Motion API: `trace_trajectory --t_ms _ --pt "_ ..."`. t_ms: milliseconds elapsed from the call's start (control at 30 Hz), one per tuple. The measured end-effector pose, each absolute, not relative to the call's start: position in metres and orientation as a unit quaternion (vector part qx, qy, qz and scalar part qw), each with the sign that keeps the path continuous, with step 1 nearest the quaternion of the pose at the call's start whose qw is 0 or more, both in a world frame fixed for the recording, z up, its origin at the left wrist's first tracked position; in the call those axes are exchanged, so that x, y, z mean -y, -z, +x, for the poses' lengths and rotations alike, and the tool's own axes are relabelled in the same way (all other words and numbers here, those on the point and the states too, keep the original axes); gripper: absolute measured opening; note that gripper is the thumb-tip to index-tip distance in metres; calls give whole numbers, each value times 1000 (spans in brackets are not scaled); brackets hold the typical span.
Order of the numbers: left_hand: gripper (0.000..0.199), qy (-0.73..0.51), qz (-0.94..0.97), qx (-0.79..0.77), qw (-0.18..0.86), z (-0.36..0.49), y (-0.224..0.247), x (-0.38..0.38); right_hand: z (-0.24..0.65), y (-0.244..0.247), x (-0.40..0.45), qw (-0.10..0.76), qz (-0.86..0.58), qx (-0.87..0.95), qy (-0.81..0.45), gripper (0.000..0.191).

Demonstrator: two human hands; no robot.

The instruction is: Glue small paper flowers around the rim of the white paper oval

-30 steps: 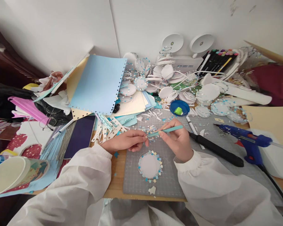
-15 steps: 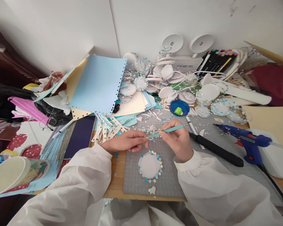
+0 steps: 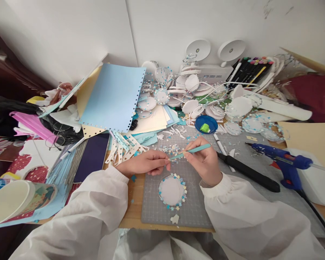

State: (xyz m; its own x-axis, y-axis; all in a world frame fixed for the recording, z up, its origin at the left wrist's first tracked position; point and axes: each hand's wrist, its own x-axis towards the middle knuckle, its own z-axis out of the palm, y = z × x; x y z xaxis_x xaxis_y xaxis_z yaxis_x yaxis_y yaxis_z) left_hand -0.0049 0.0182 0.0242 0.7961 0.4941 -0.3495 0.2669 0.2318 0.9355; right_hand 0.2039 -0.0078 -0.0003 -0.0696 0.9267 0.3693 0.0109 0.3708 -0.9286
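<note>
While tweezers (image 3: 203,147) slant, dish (image 3: 198,125) holds lump (image 3: 205,128)

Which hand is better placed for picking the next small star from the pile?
Probably the right hand: it holds the tweezers close to the star pile; the left hand shows no tool.

Left fingers (image 3: 165,162) are hiding whatever they may be pinching; the tip of the tweezers (image 3: 192,151) is blurring there. Lettering on the white box (image 3: 212,75) is staying too small to read. Left edge is cutting off the cup (image 3: 11,202); right edge, the maroon cloth (image 3: 311,95).
</note>
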Motion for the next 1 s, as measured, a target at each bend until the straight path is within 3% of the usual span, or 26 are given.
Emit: trace_trajectory --t_ms 1000 --pt "36 -87 629 -277 721 -6 -20 -19 205 -1 7 574 -387 591 -414 14"
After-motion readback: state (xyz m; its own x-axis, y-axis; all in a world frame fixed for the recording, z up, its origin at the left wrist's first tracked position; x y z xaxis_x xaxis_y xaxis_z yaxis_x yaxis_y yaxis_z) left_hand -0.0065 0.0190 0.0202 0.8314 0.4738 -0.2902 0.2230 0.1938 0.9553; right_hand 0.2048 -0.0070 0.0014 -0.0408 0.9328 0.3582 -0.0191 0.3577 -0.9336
